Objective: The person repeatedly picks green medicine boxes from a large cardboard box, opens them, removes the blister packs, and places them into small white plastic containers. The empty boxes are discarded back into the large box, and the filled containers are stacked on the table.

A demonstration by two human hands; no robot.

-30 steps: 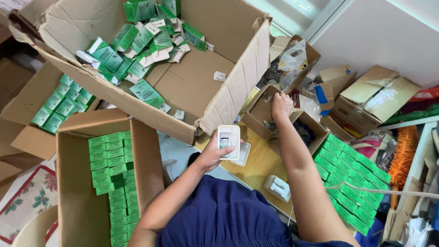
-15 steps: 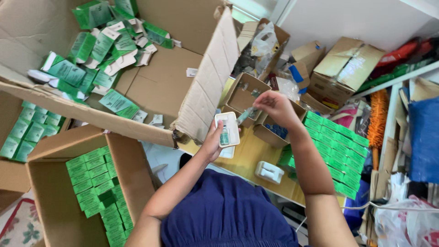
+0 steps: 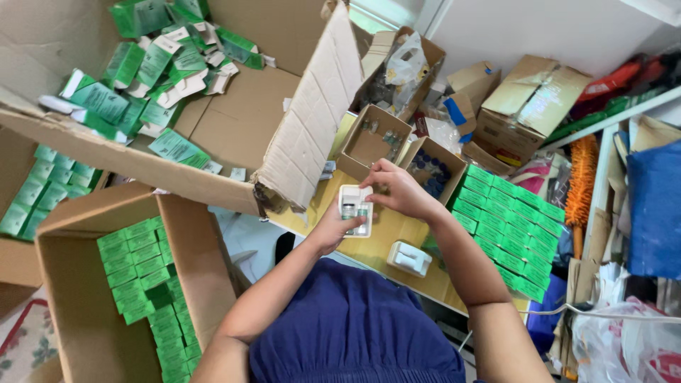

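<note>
While the left hand [image 3: 328, 228] grips the white tray [image 3: 355, 210] and the right hand [image 3: 399, 190] pinches a vial [image 3: 362, 214] into it, tilting could spill both vials.

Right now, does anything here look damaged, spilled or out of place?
Yes. The big cardboard box at top left has a torn, sagging side flap, and green cartons lie tumbled loosely inside it, some open. The cartons in the lower box stand in neat rows. The white tray in both hands looks intact.

Right hand [image 3: 397, 190] has set second vial [image 3: 362, 212] into tray [image 3: 355, 210]
</note>
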